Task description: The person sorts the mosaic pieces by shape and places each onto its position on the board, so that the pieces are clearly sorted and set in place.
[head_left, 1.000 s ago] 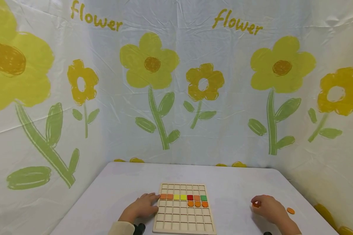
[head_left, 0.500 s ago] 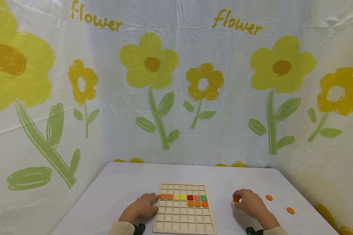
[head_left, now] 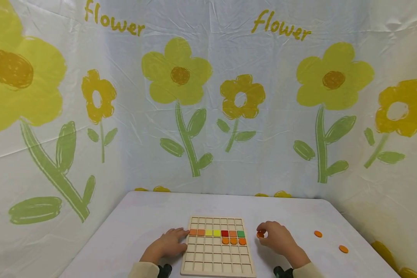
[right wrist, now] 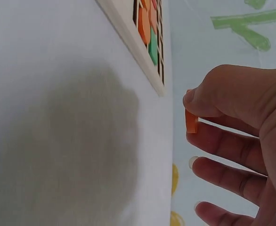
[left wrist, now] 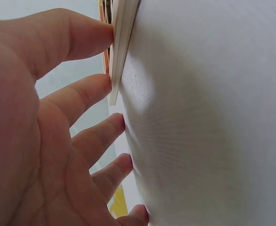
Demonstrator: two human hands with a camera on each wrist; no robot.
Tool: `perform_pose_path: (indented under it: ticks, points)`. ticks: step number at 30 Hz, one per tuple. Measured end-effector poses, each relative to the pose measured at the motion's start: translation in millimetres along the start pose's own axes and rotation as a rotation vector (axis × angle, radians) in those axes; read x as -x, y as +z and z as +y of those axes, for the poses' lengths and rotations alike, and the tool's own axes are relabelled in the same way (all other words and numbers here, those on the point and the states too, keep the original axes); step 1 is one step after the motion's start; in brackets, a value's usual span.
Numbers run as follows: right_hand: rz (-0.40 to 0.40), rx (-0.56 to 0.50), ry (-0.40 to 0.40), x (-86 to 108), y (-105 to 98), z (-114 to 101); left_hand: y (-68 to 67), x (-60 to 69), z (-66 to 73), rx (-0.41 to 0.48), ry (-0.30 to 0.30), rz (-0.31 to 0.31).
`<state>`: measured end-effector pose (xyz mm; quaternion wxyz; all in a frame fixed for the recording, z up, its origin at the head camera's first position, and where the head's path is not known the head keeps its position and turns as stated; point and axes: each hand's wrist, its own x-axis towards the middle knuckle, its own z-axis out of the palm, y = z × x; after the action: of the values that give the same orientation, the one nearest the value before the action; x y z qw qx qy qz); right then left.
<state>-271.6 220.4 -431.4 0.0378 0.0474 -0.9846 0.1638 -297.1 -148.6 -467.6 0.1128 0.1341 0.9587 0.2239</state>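
Observation:
A wooden grid board [head_left: 208,258] lies on the table, with a row of coloured square tiles [head_left: 217,233] across it. Just below that row, three orange discs [head_left: 233,241] sit in the cells at the right side. My left hand [head_left: 168,243] has its fingers spread; in the left wrist view the thumb and index fingertip touch the board's edge and the other fingertips rest on the table. To the right of the board my right hand [head_left: 278,238] is above the table, pinching an orange disc [right wrist: 191,117] between thumb and fingers.
Two more orange discs lie on the table at the right, one disc [head_left: 318,234] farther back and another disc [head_left: 343,249] nearer the edge. White cloth with flower prints [head_left: 180,116] hangs behind and on both sides of the table [head_left: 153,210].
My right hand has moved left toward the board with the orange disc, uncovering one of the discs on the table. My left hand and the board have stayed still.

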Motion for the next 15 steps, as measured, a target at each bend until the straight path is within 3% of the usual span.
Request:
perform_pose_path:
  ticks: [15]
  points:
    - [0.020,-0.045,-0.174,-11.6,20.3,-37.0,0.9,-1.7,-0.4,-0.001,0.002,0.001]
